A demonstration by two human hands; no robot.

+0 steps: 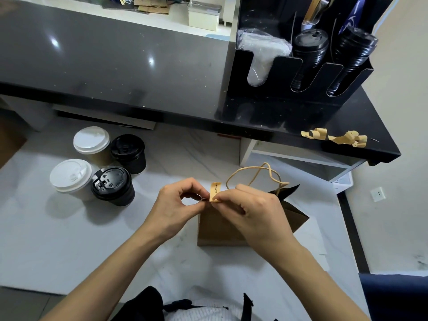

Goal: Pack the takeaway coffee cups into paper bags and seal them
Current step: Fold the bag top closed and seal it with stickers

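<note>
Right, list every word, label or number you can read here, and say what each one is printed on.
"CAUT...": raised lettering, start of a longer word, on the near black cup lid; the rest around its rim is too small to read.
Dark print on the tan sticker strip pinched between the left hand and right hand: too blurred to read.
White strokes on the blue packet in the black organizer: not legible.

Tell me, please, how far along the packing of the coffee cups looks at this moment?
One paper bag stands on the white counter, its contents hidden. Both hands, left hand and right hand, pinch a tan sticker strip above it, so sealing is in hand. Four lidded cups wait unpacked at the left. Curled backing scraps lie on the dark shelf.
</note>
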